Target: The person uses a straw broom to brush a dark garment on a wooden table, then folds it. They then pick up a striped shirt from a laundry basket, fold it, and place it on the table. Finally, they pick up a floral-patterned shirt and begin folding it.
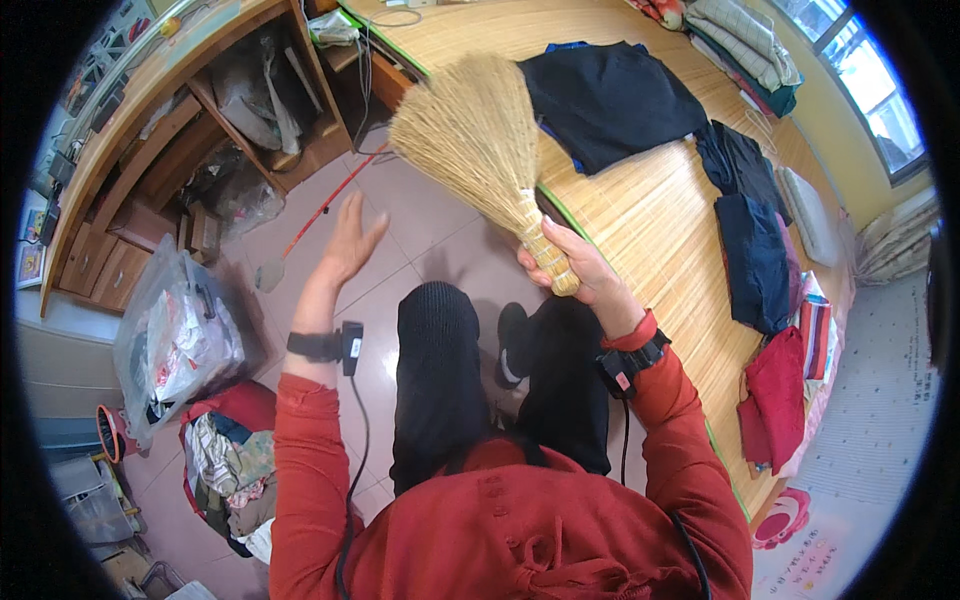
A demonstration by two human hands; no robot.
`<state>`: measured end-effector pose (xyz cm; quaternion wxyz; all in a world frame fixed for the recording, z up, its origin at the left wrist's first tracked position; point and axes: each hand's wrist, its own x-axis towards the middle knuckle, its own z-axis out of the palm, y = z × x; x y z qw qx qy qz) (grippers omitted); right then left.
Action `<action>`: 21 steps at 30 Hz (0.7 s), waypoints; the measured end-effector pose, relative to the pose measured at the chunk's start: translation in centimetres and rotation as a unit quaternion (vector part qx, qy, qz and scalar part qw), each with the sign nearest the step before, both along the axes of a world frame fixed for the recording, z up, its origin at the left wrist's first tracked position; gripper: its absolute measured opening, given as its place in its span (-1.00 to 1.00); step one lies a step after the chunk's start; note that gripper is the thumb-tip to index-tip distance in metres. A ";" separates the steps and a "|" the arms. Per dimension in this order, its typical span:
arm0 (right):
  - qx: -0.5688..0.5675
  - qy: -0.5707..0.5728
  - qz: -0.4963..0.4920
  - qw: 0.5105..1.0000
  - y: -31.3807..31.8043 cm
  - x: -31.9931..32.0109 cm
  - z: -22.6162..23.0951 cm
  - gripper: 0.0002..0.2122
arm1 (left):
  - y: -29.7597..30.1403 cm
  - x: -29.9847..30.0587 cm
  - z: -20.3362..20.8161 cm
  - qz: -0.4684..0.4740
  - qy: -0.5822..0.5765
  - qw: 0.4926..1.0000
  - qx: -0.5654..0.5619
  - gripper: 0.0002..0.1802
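A straw hand broom [475, 140] is raised in front of me, its bristles fanning to the upper left. My right hand [575, 262] is closed round its bound handle, beside the edge of the mat-covered bed [640, 215]. Over the tiled floor my left hand [350, 238] hangs in the air with fingers stretched out and nothing in it. Behind the broom's bristles, dark folded trousers [615, 100] lie on the bed mat, partly covered by the broom from this view.
More folded clothes [752, 260] line the bed's right side. Left of me stand a wooden desk [110, 170], a clear plastic-covered bin [185, 335] and a red bag of clothes [235, 460]. A red-handled stick [318, 212] reaches across the floor tiles.
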<state>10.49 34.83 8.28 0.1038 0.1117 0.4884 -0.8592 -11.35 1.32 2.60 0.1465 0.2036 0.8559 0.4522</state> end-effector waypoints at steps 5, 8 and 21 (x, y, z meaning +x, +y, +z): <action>0.130 0.029 -0.040 0.990 3.5 0.8 2.2 -0.60 | -8.9 0.7 -7.0 0.008 -0.090 0.952 -0.293 0.04; 0.276 0.010 -0.077 0.958 7.2 0.7 3.6 -0.58 | -12.9 2.8 -8.1 0.078 -0.257 0.941 -0.206 0.00; 0.890 -0.174 -0.207 0.367 21.2 -12.3 7.8 -0.32 | -11.1 4.8 -9.9 0.078 -0.276 0.955 -0.082 -0.21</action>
